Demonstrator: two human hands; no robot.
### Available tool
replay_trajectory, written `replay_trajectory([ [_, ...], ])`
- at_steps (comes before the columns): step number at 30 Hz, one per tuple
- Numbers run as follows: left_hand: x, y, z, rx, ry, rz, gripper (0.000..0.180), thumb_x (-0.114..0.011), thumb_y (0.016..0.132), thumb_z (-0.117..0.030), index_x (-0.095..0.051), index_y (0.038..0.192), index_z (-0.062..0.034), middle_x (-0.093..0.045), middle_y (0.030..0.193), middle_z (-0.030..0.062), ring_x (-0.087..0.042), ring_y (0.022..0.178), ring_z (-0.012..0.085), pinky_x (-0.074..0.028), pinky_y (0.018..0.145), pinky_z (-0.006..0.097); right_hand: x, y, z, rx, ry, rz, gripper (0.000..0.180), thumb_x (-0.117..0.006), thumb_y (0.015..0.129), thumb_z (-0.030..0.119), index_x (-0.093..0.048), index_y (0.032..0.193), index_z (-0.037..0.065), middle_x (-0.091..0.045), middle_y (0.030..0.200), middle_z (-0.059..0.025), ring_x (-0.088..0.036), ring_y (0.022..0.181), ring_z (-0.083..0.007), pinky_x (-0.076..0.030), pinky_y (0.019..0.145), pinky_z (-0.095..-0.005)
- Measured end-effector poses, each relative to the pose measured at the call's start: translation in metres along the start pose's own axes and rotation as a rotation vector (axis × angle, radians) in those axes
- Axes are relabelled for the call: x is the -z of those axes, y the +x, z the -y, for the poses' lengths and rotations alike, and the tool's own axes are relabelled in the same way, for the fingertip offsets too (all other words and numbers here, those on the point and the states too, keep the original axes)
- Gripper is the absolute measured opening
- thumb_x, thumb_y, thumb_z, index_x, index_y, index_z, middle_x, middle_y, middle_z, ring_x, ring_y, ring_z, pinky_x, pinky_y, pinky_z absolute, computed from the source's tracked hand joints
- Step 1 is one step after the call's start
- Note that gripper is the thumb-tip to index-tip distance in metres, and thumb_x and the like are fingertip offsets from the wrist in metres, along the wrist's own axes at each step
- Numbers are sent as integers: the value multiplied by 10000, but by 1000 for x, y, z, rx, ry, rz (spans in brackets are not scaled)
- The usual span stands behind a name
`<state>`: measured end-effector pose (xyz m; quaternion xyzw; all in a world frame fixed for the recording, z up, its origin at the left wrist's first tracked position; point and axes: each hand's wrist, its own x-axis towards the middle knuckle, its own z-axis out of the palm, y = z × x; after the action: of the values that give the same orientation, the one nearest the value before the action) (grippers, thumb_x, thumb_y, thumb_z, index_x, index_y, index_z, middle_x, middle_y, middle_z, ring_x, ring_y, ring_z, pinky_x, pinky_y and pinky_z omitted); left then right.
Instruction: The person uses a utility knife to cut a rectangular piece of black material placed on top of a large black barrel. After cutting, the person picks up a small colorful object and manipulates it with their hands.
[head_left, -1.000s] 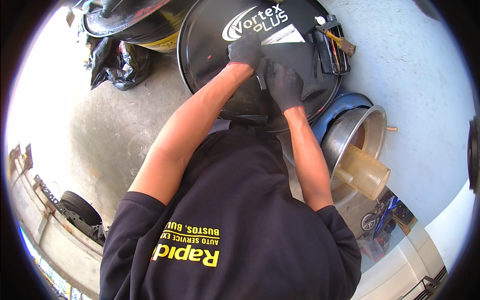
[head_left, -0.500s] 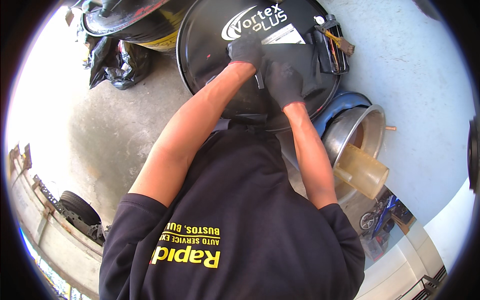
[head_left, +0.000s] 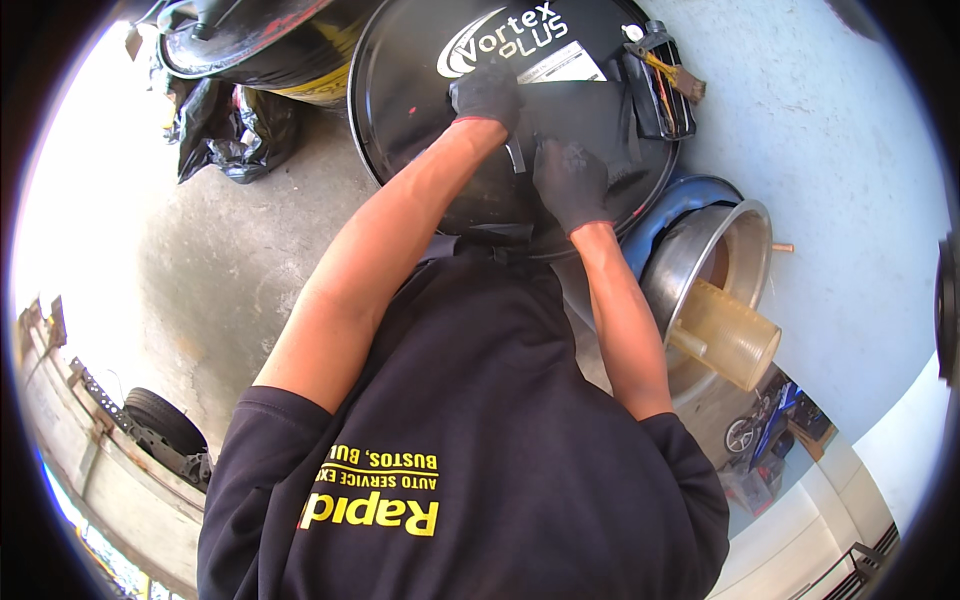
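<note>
Both my hands wear dark gloves with red cuffs, over the lid of a large black drum point(head_left: 410, 140). My left hand point(head_left: 487, 98) is closed in a fist near the lid's middle, below a white label point(head_left: 562, 64). A short grey strip point(head_left: 516, 157) shows just under its wrist, beside the gap between the hands. Lower and to the right, my right hand point(head_left: 573, 182) is closed too, its fingertips curled inward. What seems to be a dark flat sheet point(head_left: 590, 115) lies between and beyond the hands. What either fist grips is hidden.
On the lid's right edge stands a black bottle point(head_left: 655, 100) with a brush point(head_left: 680, 80) against it. A metal basin point(head_left: 755, 235) holding a cloudy measuring jug point(head_left: 728, 335) is at right, near a pale blue wall point(head_left: 830, 170). Another drum point(head_left: 270, 50) and black plastic bags point(head_left: 235, 130) are far left.
My right hand has shifted slightly down, and the dark sheet's far edge shows less sharply. My left hand stays nearly in place; the whole view has moved a little.
</note>
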<state>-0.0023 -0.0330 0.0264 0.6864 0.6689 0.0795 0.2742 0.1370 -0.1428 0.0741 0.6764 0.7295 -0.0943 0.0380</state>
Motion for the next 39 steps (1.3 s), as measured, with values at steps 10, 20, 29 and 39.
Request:
replay_trajectory([
  [10,6,-2,-4,-15,40,21,570,-858,859,-355,-611,1211,20,-760,1098,233,-746,1041,406,-577,877,501,-7,-20,-9,21,45,-22,187,-610,948,190,-742,913,62,-747,837,-208,-753,792,-402,-598,728,-516],
  [20,2,1,2,-48,43,24,675,-852,862,-363,-547,1308,42,-755,1086,242,-745,1038,397,-581,865,500,-7,-43,-12,26,48,-41,221,-604,973,214,-729,883,56,-734,805,-218,-739,762,-418,-582,697,-542],
  [29,2,-1,1,-75,45,7,635,-847,865,-378,-567,1252,41,-756,1071,238,-744,1024,405,-580,852,503,-18,-53,-23,42,70,-53,229,-605,978,235,-732,886,67,-731,811,-222,-733,787,-424,-579,724,-534],
  [39,-8,4,8,-73,-2,-7,593,-851,857,-359,-575,1222,18,-741,1111,235,-728,1053,404,-569,870,506,4,18,-22,-6,282,-197,303,-580,1020,340,-749,998,89,-755,943,-188,-724,908,-423,-568,793,-540],
])
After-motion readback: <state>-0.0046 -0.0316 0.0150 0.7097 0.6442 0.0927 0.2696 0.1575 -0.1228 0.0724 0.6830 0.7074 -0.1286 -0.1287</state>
